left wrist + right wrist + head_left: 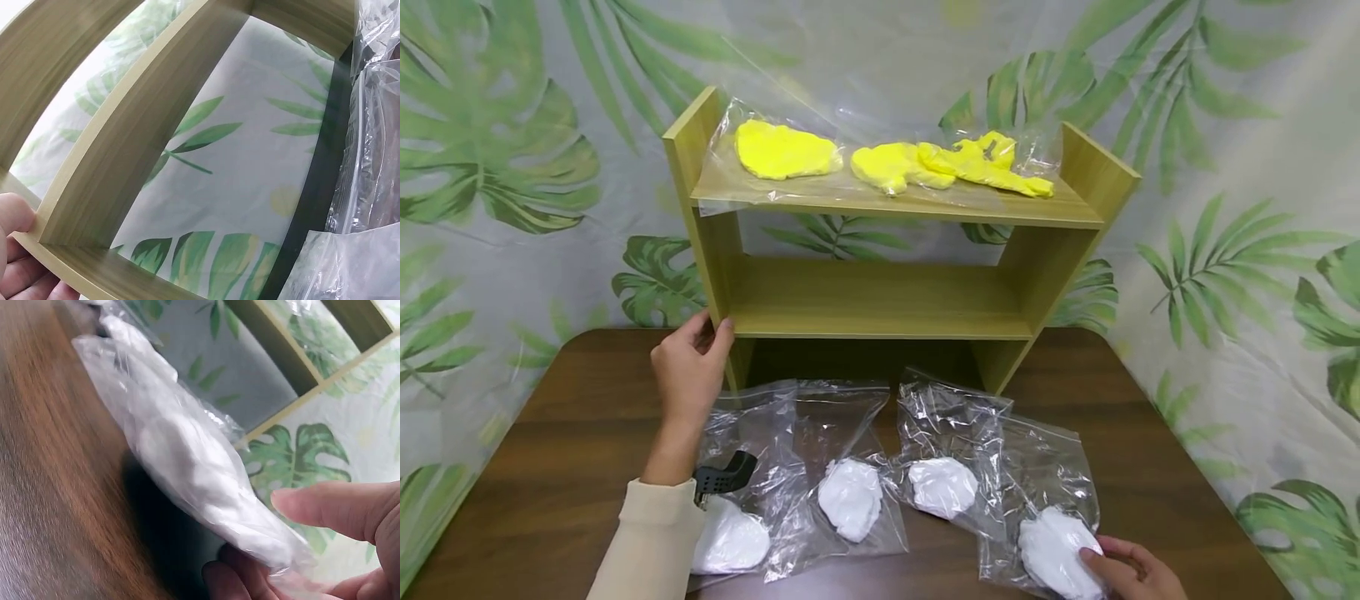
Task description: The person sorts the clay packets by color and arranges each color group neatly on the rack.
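At the left, my left hand (691, 371) grips the side panel of a small wooden shelf (880, 304). Its thumb lies on the front edge, and the fingers (28, 275) wrap round the outer side. At lower right, my right hand (1131, 571) holds the near corner of a clear zip bag (1051, 454), with the thumb above and the fingers below. Inside that bag is a flat, crumpled white lump (1054, 542) of unclear material. The right wrist view shows the bag (187, 456) tilted, its near edge raised off the table.
Three more zip bags with white lumps (850, 500) (943, 486) (733, 537) lie before the shelf on the dark wooden table (550, 467). Bagged yellow pieces (786, 150) lie on the shelf's top board. Behind hangs a leaf-patterned cloth (1195, 275).
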Motion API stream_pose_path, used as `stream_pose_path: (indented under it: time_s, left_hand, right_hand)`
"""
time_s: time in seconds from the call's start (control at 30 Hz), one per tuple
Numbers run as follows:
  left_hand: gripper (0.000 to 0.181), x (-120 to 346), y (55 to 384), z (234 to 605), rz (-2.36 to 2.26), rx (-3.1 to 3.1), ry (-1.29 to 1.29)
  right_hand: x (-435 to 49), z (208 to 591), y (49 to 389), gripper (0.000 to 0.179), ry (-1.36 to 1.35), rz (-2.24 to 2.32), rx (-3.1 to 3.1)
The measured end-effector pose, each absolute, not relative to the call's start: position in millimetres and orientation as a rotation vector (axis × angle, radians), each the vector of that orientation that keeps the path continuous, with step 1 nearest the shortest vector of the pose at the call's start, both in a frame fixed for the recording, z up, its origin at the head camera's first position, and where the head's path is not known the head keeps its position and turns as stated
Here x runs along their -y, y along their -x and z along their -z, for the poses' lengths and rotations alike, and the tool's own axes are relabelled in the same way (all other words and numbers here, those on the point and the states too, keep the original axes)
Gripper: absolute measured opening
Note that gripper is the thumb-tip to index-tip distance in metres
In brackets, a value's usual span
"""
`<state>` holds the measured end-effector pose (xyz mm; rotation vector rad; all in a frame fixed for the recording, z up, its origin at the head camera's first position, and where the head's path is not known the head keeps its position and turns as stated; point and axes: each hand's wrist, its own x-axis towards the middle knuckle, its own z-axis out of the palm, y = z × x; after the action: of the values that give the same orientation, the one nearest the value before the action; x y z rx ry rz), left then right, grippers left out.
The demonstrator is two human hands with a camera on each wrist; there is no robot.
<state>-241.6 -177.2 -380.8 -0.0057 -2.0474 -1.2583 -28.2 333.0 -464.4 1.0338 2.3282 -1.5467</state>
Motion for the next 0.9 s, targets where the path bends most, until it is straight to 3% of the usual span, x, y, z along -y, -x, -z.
stream_pose_path:
  time_s: [0.1,0.3,0.5,0.9]
  left_hand:
    - [0.028,178.1,241.2,380.7,1.246,2.053,-0.012]
    - [0.028,176.4,239.1,378.2,1.276,2.056,-0.017]
    - [0.029,175.1,240.1,379.0,1.274,2.066,-0.021]
    - [0.031,175.3,240.0,379.0,1.278,2.064,-0.024]
  right_hand:
    - [-330.9,465.0,28.9,0.077,-0.996,1.601,-2.287]
    - [-337.0,470.0,25.3,0.055,-0.942,1.632,-2.289]
    - [-348.4,474.9,19.9,0.006,-0.83,1.782,-2.203]
    - [-348.9,465.6,17.7,0.026,-0.921,1.851,-2.089]
